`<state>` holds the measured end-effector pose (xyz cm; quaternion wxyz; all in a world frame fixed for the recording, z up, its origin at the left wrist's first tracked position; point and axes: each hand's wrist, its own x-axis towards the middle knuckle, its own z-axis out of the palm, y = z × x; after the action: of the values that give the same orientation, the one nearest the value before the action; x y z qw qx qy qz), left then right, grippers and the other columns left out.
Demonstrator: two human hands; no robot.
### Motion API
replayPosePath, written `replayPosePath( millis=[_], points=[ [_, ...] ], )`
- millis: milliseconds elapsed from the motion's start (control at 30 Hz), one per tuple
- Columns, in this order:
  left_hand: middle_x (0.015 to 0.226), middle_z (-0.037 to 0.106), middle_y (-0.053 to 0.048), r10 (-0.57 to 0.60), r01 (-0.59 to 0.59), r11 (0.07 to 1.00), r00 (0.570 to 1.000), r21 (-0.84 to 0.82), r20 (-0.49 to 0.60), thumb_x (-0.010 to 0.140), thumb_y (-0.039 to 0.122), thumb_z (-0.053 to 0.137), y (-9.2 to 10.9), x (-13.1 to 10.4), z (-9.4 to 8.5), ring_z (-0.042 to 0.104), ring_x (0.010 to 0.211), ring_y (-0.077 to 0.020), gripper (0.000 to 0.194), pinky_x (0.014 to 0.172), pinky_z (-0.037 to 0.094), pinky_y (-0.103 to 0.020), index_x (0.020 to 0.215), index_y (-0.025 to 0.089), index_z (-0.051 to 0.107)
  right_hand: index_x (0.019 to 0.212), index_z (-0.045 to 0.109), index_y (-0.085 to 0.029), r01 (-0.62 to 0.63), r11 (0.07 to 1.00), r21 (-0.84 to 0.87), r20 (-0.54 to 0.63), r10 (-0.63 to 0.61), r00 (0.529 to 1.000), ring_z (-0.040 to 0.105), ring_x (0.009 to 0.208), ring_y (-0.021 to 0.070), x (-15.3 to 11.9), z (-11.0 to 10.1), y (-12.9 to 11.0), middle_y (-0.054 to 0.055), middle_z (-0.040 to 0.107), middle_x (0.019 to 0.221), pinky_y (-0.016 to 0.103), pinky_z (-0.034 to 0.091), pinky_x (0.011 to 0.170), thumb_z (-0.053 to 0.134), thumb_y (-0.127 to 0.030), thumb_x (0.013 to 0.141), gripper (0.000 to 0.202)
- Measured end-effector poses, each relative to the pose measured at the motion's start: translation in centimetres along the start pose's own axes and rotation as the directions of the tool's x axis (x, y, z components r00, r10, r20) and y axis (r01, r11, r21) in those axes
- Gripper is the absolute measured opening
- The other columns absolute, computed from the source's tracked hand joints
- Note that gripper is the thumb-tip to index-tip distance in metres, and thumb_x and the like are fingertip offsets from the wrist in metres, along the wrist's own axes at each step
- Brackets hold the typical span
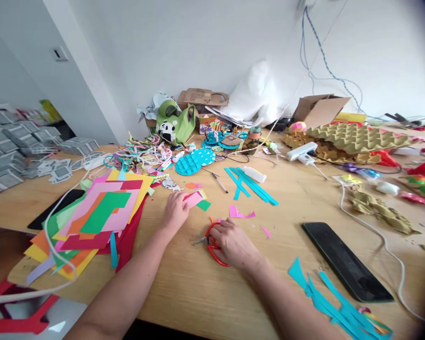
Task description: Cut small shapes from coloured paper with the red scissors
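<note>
My left hand (175,213) is closed on a small piece of pink paper (192,200) above the table. A green paper scrap (203,205) shows right by that piece. Red-handled scissors (212,243) are in my right hand (233,241), whose fingers wrap the handles. The blades point left, and part of the handles is hidden under the fingers. Pink paper scraps (238,212) lie just beyond the right hand. To the left of my left hand is a pile of coloured paper sheets (106,212).
Blue paper strips (257,186) and a pen (219,182) lie ahead. A black phone (343,259) is at right, near more blue strips (336,309). Egg trays (357,134) stand at the back right. A white cable (364,219) crosses the right side.
</note>
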<state>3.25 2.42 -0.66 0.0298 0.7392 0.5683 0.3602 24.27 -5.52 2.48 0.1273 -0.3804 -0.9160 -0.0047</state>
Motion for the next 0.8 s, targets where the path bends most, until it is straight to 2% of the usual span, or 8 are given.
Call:
replayPosePath(
  millis=[100, 167, 233, 333, 400, 500, 600, 800],
  points=[
    [0.111, 0.062, -0.008, 0.068, -0.069, 0.997, 0.996, 0.019, 0.053, 0.074, 0.005, 0.051, 0.4, 0.0, 0.2, 0.051, 0.109, -0.0232, 0.037, 0.099, 0.04, -0.038, 0.107, 0.02, 0.061, 0.067, 0.059, -0.017, -0.219, 0.965, -0.147, -0.056, 0.213, 0.976, 0.059, 0.062, 0.0203, -0.2, 0.2, 1.7, 0.008, 0.067, 0.065, 0.033, 0.032, 0.065, 0.054, -0.019, 0.078, 0.012],
    [0.109, 0.062, -0.007, 0.091, -0.095, 0.994, 0.993, 0.045, 0.077, 0.076, 0.006, 0.051, 0.6, 0.0, 0.1, 0.051, 0.108, -0.0232, 0.034, 0.099, 0.04, -0.039, 0.103, 0.02, 0.063, 0.063, 0.059, -0.017, -0.387, 0.894, -0.226, -0.115, 0.37, 0.922, 0.059, 0.055, 0.0214, -0.4, 0.3, 2.7, 0.01, 0.066, 0.058, 0.034, 0.031, 0.062, 0.051, -0.018, 0.081, 0.02],
    [0.108, 0.062, -0.008, 0.114, -0.12, 0.99, 0.99, 0.074, 0.082, 0.077, 0.008, 0.051, 0.7, -0.1, -0.1, 0.05, 0.107, -0.0233, 0.028, 0.098, 0.04, -0.039, 0.099, 0.02, 0.065, 0.068, 0.061, -0.017, -0.478, 0.845, -0.24, -0.2, 0.438, 0.876, 0.061, 0.058, 0.0238, -0.6, 0.3, 3.5, 0.012, 0.068, 0.063, 0.034, 0.032, 0.062, 0.05, -0.021, 0.083, 0.019],
    [0.109, 0.062, -0.009, 0.121, -0.133, 0.983, 0.987, 0.125, 0.105, 0.08, 0.015, 0.054, 0.7, -0.2, -0.4, 0.049, 0.108, -0.0244, 0.026, 0.099, 0.039, -0.039, 0.102, 0.019, 0.065, 0.082, 0.064, -0.016, -0.456, 0.868, -0.195, -0.242, 0.408, 0.88, 0.064, 0.072, 0.0275, -0.7, 0.4, 4.0, 0.012, 0.071, 0.075, 0.035, 0.035, 0.067, 0.054, -0.023, 0.082, 0.013],
    [0.107, 0.063, -0.009, 0.082, -0.106, 0.98, 0.987, 0.17, 0.14, 0.079, 0.021, 0.059, 0.7, -0.2, -0.5, 0.048, 0.109, -0.0261, 0.027, 0.098, 0.038, -0.04, 0.105, 0.019, 0.065, 0.078, 0.063, -0.017, -0.459, 0.865, -0.204, -0.216, 0.417, 0.883, 0.064, 0.071, 0.0283, -0.8, 0.5, 4.1, 0.012, 0.07, 0.07, 0.035, 0.035, 0.067, 0.055, -0.022, 0.079, 0.01],
    [0.102, 0.064, -0.011, 0.007, -0.05, 0.974, 0.981, 0.22, 0.193, 0.078, 0.026, 0.062, 0.7, -0.2, -0.7, 0.051, 0.105, -0.0267, 0.03, 0.094, 0.039, -0.04, 0.107, 0.017, 0.064, 0.07, 0.061, -0.017, -0.537, 0.802, -0.263, -0.212, 0.494, 0.843, 0.064, 0.064, 0.0286, -1.0, 0.7, 4.5, 0.014, 0.069, 0.064, 0.036, 0.035, 0.064, 0.056, -0.022, 0.078, 0.011],
    [0.099, 0.066, -0.012, -0.048, -0.01, 0.97, 0.971, 0.243, 0.233, 0.079, 0.023, 0.059, 0.9, -0.1, -0.9, 0.055, 0.097, -0.0254, 0.03, 0.089, 0.04, -0.038, 0.108, 0.016, 0.062, 0.072, 0.062, -0.016, -0.576, 0.768, -0.278, -0.258, 0.518, 0.815, 0.064, 0.062, 0.0278, -1.1, 0.9, 4.9, 0.014, 0.069, 0.064, 0.035, 0.034, 0.063, 0.055, -0.025, 0.08, 0.014],
    [0.098, 0.066, -0.011, -0.103, 0.031, 0.963, 0.96, 0.267, 0.26, 0.081, 0.016, 0.054, 1.0, 0.0, -1.3, 0.056, 0.096, -0.0247, 0.029, 0.084, 0.041, -0.035, 0.11, 0.017, 0.06, 0.074, 0.062, -0.017, -0.488, 0.845, -0.221, -0.314, 0.412, 0.855, 0.062, 0.063, 0.0241, -1.0, 1.4, 4.5, 0.009, 0.067, 0.062, 0.034, 0.036, 0.066, 0.05, -0.027, 0.084, 0.018]
  ],
)
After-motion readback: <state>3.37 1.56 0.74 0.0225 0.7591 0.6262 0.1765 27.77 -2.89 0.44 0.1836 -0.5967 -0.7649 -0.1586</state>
